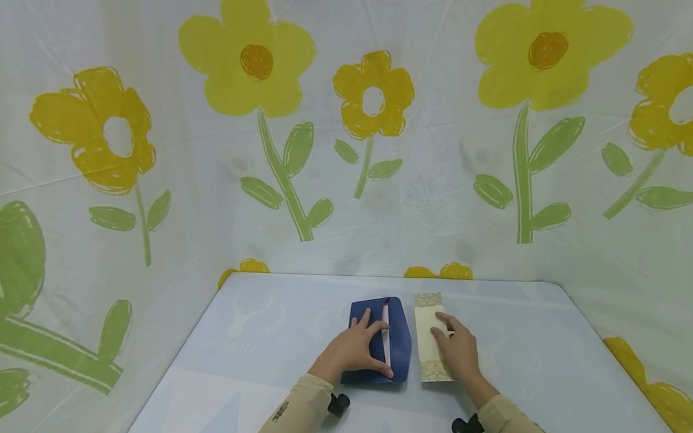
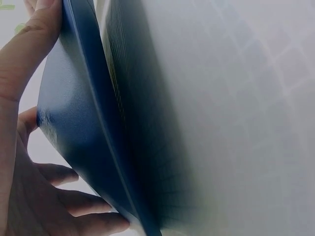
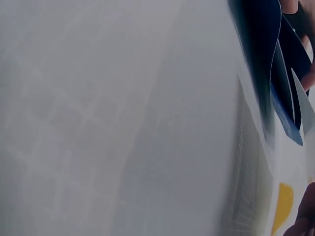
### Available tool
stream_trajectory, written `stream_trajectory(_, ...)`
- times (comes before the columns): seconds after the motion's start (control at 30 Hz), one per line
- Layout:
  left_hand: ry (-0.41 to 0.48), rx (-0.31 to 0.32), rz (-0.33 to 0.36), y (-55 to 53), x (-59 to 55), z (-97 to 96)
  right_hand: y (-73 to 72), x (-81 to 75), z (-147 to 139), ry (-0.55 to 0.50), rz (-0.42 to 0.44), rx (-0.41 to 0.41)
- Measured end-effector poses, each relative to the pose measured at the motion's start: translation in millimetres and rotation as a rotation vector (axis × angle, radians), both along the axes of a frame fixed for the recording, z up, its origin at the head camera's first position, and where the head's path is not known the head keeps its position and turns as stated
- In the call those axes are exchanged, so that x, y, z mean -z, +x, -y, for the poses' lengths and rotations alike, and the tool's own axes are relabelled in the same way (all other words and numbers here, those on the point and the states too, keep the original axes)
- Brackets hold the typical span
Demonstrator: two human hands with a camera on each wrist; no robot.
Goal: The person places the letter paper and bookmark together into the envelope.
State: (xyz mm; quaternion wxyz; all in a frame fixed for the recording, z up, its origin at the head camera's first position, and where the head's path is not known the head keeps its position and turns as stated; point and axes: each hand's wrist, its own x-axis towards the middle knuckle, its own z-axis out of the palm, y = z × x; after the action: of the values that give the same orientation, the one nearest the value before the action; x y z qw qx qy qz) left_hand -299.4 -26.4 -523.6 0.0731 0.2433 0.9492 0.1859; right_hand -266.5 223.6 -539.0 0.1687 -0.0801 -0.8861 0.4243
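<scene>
A dark blue envelope (image 1: 401,342) lies on the table, its slit gaping to show white inside. My left hand (image 1: 354,350) spans it, thumb at the near end of the slit and fingers spread toward the far end. In the left wrist view the thumb (image 2: 32,42) touches the envelope (image 2: 78,113) on one side and fingertips meet it on the other. To its right lies a cream card (image 1: 428,347) with speckled patterned ends. My right hand (image 1: 460,349) is over the card's right side, thumb and forefinger apart. Most of that hand is outside the right wrist view.
The pale table (image 1: 271,346) reaches a far edge against a white curtain (image 1: 438,207) printed with yellow flowers. Black wrist devices sit under both wrists, one by the left sleeve (image 1: 298,412) and one by the right sleeve (image 1: 505,421).
</scene>
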Motion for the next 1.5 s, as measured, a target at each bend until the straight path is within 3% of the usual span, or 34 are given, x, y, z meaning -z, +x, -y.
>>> stream_trajectory(0.27,0.002,-0.008,-0.021,-0.5,2.3,-0.3,2.0,-0.9,7.0,-0.037,0.032,-0.031)
stream_trajectory(1.0,-0.015,-0.001,-0.025,-0.9,2.4,-1.0,-2.1,-0.9,22.2,-0.048,-0.016,-0.038)
stream_trajectory(1.5,-0.015,-0.006,-0.035,-2.4,5.6,-1.5,-3.9,-0.3,30.2,-0.076,0.053,-0.029)
